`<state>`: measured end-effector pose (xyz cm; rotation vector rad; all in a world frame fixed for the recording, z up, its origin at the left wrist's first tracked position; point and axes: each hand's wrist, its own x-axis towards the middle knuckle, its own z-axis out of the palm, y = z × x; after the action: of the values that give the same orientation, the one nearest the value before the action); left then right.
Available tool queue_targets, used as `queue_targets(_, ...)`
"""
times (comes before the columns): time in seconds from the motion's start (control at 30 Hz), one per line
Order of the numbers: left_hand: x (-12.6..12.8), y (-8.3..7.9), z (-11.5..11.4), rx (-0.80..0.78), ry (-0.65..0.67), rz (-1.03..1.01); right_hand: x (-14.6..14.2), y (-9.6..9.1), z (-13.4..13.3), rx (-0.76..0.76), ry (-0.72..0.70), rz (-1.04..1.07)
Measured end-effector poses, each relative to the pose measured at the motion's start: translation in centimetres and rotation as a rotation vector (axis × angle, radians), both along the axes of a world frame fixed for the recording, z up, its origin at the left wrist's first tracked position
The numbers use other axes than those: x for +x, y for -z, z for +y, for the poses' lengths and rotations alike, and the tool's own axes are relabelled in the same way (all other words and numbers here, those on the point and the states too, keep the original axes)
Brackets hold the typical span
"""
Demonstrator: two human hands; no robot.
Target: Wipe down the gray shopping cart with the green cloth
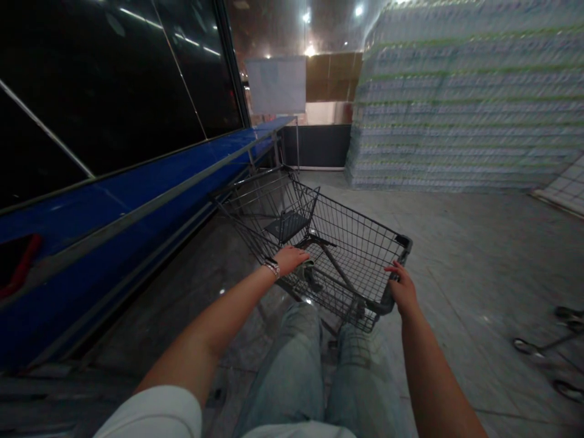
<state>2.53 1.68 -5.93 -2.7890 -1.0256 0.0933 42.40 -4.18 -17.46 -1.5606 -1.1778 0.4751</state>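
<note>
Left hand (289, 258) palm-down and right hand (401, 289) curled, both on the near rail of a wire shopping cart (351, 261). Cart close beside a blue display case (137, 207); risk of scraping its lower edge through a drift leftward.

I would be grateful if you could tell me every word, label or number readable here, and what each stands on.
None can be read: the labels on the tall stack of shrink-wrapped, green-banded plastic bottles are too blurred, and the pale rectangular sign board shows no legible text.
</note>
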Motion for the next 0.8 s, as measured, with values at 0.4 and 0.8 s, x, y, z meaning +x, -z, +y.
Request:
queue_targets(0.4,-12.7,-1.3,4.2,-0.032,-0.451,-0.036,2.8,-1.0,0.0,-0.021,-0.008,0.045)
queue_targets(0.8,-12.0,-0.8,2.0,0.049,-0.421,0.038,5.0,-1.1,0.0,-0.089,0.071,-0.071)
